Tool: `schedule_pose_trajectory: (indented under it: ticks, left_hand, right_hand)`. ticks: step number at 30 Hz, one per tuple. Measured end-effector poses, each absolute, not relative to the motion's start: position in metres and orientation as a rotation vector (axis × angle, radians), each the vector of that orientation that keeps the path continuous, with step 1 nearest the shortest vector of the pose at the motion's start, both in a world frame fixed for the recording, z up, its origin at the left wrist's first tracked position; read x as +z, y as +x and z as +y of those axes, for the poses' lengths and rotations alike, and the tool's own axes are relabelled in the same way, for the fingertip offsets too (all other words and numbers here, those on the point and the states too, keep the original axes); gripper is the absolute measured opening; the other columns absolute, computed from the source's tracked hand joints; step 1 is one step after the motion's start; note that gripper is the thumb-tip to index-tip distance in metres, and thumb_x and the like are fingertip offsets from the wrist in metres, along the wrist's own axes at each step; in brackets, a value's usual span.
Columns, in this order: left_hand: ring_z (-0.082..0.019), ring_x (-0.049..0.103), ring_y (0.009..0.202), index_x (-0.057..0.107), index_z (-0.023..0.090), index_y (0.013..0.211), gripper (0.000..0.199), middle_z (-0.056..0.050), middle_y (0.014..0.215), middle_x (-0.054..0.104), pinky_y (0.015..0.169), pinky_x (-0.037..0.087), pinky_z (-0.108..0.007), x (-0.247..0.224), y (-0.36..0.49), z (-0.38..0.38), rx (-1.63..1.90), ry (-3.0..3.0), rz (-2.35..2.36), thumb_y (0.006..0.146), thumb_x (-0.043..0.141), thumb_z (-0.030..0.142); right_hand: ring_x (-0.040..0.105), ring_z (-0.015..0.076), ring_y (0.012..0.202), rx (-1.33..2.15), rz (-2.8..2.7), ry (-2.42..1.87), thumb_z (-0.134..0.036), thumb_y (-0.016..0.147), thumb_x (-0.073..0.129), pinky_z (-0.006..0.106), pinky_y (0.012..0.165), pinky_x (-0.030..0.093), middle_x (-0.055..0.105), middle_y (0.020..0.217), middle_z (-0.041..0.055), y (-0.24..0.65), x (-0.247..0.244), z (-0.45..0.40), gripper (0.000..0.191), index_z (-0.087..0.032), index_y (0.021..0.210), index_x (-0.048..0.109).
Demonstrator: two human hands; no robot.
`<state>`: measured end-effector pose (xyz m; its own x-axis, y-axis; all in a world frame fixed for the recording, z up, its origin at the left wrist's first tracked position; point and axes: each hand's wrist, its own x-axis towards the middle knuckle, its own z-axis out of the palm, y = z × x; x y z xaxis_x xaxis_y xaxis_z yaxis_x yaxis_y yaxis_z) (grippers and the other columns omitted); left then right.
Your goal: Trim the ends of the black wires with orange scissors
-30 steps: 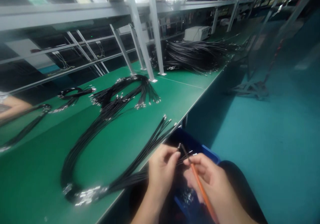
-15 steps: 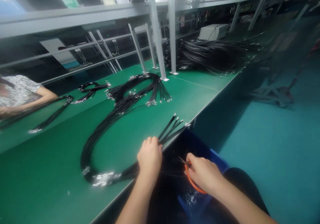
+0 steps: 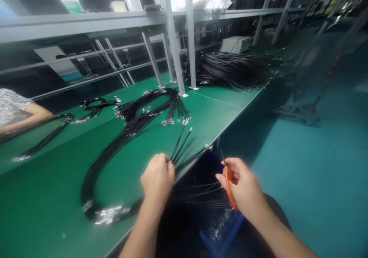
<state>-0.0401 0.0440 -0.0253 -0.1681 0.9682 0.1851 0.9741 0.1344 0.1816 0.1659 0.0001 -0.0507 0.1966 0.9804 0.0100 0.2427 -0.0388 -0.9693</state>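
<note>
My left hand (image 3: 158, 175) is closed around several black cables (image 3: 181, 145) at the table's near edge. Their silver-tipped ends fan out past the fingers, up and to the right. Other thin black strands (image 3: 201, 196) hang beyond the edge, below and between my hands. In my right hand (image 3: 244, 183) are orange-handled scissors (image 3: 230, 189), their dark blades pointing up, apart from the cables in my left hand. A long bundle of black cables (image 3: 99, 173) curves over the green tabletop, with shiny metal ends (image 3: 110, 215) gathered near my left forearm.
Below the edge sits a blue bin (image 3: 211, 246) with small shiny bits inside. More cable coils (image 3: 155, 97) lie farther back, and a large black cable heap (image 3: 232, 70) is beside the shelf posts (image 3: 175, 51). A co-worker's arm (image 3: 37, 114) rests at the far left.
My right hand has moved right and turned, bringing the scissors more upright. The cable ends in my left hand have spread into separate groups. The whole view has shifted slightly.
</note>
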Motion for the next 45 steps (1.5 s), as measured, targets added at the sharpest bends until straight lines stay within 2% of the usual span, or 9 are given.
schedule_pose_trajectory:
  ticks: [3, 6, 10, 14, 18, 23, 29, 39, 45]
  left_hand:
    - [-0.022, 0.057, 0.073, 0.058, 0.022, 0.077, 0.01, -0.004, 0.075, 0.062, 0.057, 0.033, -0.028, -0.026, -0.045, 0.046, -0.717, -2.157, -2.423, 0.08, 0.049, 0.023]
    - [-0.016, 0.057, 0.063, 0.06, 0.02, 0.088, 0.014, 0.001, 0.066, 0.06, 0.058, 0.04, -0.025, -0.023, -0.05, 0.051, -0.912, -2.417, -2.45, 0.077, 0.051, 0.02]
    - [-0.013, 0.058, 0.064, 0.06, 0.015, 0.097, 0.021, -0.001, 0.077, 0.062, 0.055, 0.045, -0.022, -0.01, -0.031, 0.052, -1.285, -2.797, -2.352, 0.079, 0.054, 0.026]
    - [-0.013, 0.057, 0.067, 0.064, 0.017, 0.099, 0.022, -0.004, 0.089, 0.063, 0.057, 0.047, -0.023, 0.0, 0.002, 0.042, -1.787, -2.872, -2.139, 0.082, 0.056, 0.028]
    - [-0.016, 0.059, 0.073, 0.071, 0.019, 0.088, 0.014, -0.004, 0.083, 0.063, 0.063, 0.046, -0.024, -0.005, 0.018, 0.024, -1.769, -2.82, -2.034, 0.082, 0.059, 0.024]
    - [-0.015, 0.057, 0.068, 0.07, 0.019, 0.079, 0.011, -0.002, 0.075, 0.064, 0.063, 0.045, -0.024, -0.015, 0.021, 0.009, -1.842, -2.892, -2.07, 0.081, 0.061, 0.026]
    - [-0.014, 0.056, 0.064, 0.071, 0.021, 0.079, 0.012, -0.001, 0.073, 0.064, 0.062, 0.042, -0.023, -0.018, 0.024, 0.005, -1.774, -2.931, -2.027, 0.082, 0.061, 0.026]
    - [-0.015, 0.057, 0.064, 0.068, 0.024, 0.087, 0.013, -0.001, 0.075, 0.063, 0.062, 0.043, -0.024, -0.025, 0.024, -0.005, -1.369, -2.821, -1.972, 0.085, 0.055, 0.021]
    - [-0.016, 0.06, 0.068, 0.068, 0.023, 0.084, 0.013, -0.002, 0.077, 0.066, 0.063, 0.044, -0.024, -0.026, 0.023, -0.008, -1.484, -2.864, -2.003, 0.085, 0.055, 0.022]
  right_hand:
    - [0.055, 0.0155, 0.055, 1.1, -1.07, -1.384, -0.037, 0.071, 0.069, 0.028, 0.053, 0.044, 0.058, 0.064, -0.0028, 0.165, -0.046, -0.001, 0.027, -0.022, 0.089, 0.055]
    - [0.048, 0.0108, 0.047, 1.268, -0.936, -1.288, -0.036, 0.068, 0.073, 0.024, 0.044, 0.039, 0.055, 0.063, -0.0047, 0.166, -0.042, 0.001, 0.033, -0.021, 0.09, 0.054]
    - [0.049, 0.0089, 0.048, 1.391, -0.884, -1.171, -0.026, 0.071, 0.071, 0.022, 0.045, 0.042, 0.054, 0.069, -0.0057, 0.164, -0.038, 0.0, 0.028, -0.02, 0.092, 0.052]
    - [0.049, 0.0079, 0.046, 1.374, -0.796, -1.128, -0.022, 0.072, 0.07, 0.02, 0.044, 0.041, 0.054, 0.067, -0.0068, 0.156, -0.037, -0.003, 0.027, -0.021, 0.092, 0.051]
    - [0.053, 0.0085, 0.052, 1.295, -0.679, -0.977, -0.02, 0.073, 0.07, 0.021, 0.051, 0.045, 0.061, 0.073, -0.0045, 0.154, -0.032, -0.004, 0.03, -0.022, 0.097, 0.052]
    - [0.059, 0.0111, 0.063, 1.263, -0.589, -0.848, -0.015, 0.072, 0.069, 0.025, 0.063, 0.048, 0.065, 0.081, -0.002, 0.154, -0.024, -0.003, 0.034, -0.024, 0.099, 0.05]
    - [0.059, 0.01, 0.059, 1.251, -0.556, -0.865, -0.016, 0.071, 0.07, 0.023, 0.059, 0.048, 0.063, 0.075, -0.0041, 0.152, -0.023, -0.002, 0.031, -0.023, 0.095, 0.05]
    - [0.059, 0.0106, 0.057, 1.225, -0.624, -0.958, -0.016, 0.073, 0.07, 0.024, 0.058, 0.049, 0.06, 0.07, -0.0053, 0.153, -0.023, -0.001, 0.027, -0.022, 0.09, 0.05]
    - [0.055, 0.0091, 0.053, 1.432, -0.471, -0.806, -0.011, 0.071, 0.066, 0.021, 0.054, 0.045, 0.059, 0.068, -0.0052, 0.153, -0.023, 0.001, 0.026, -0.021, 0.088, 0.05]
